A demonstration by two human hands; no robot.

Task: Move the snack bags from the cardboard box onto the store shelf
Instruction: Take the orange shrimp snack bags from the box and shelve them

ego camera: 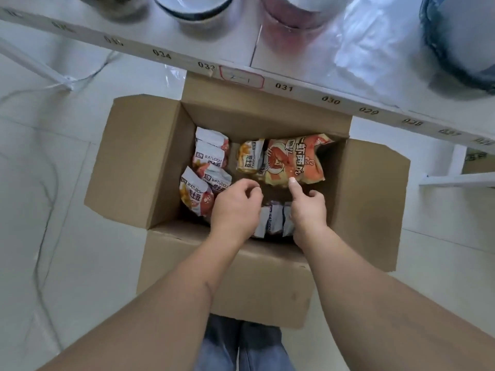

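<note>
the store shelf [308, 84] runs across the top of the view, a white edge strip with printed numbers, bowls [192, 9] and clear wrap resting on its surface. below it, on the pale tiled floor, sits the open cardboard box [139, 162] with all four flaps splayed outward. the snack bags are all inside it and none is on the shelf yet: a big orange bag [294, 162] lies against the far right wall, a small yellow bag [249, 159] just beside it on its left, a cluster of small white and red bags [206, 172] along the left wall, and two or three grey-white ones [273, 220] at the near wall between the wrists. both hands reach down into the box. the left hand [235, 207] hovers with its fingers loosely curled and half open, holding nothing. the right hand [308, 207] is mostly curled with one finger stretched out, its tip touching or nearly touching the lower edge of the orange bag; it appears to grip nothing, though the curled fingers are partly hidden. these bags look light, air-filled and crinkly, with slick film and contents that would likely crush, so a gentle pinch on the flat sealed edge, or a soft cradle round the middle, seems the best hold.
</note>
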